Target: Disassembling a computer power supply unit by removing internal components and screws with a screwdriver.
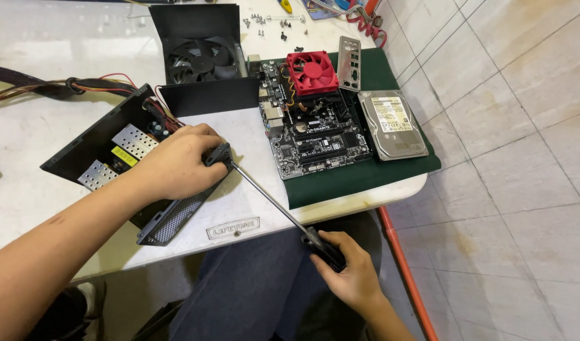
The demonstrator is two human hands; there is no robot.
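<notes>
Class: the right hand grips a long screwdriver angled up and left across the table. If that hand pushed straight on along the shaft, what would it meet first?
Probably the open black case where the screwdriver tip sits, beside the left hand; depth is uncertain.

The power supply case (pixel 123 164) is matt black sheet metal with a perforated mesh side; inside sit dull silver metal heat sinks. The screwdriver (pixel 284 208) has a smooth steel shaft and a black plastic handle. The motherboard (pixel 315 136) looks matt black, its fan (pixel 312 72) glossy red plastic. The hard drive (pixel 391 123) is brushed grey metal. The mat (pixel 359 177) is green cloth; the table (pixel 25 189) is pale, lightly textured plastic.
</notes>
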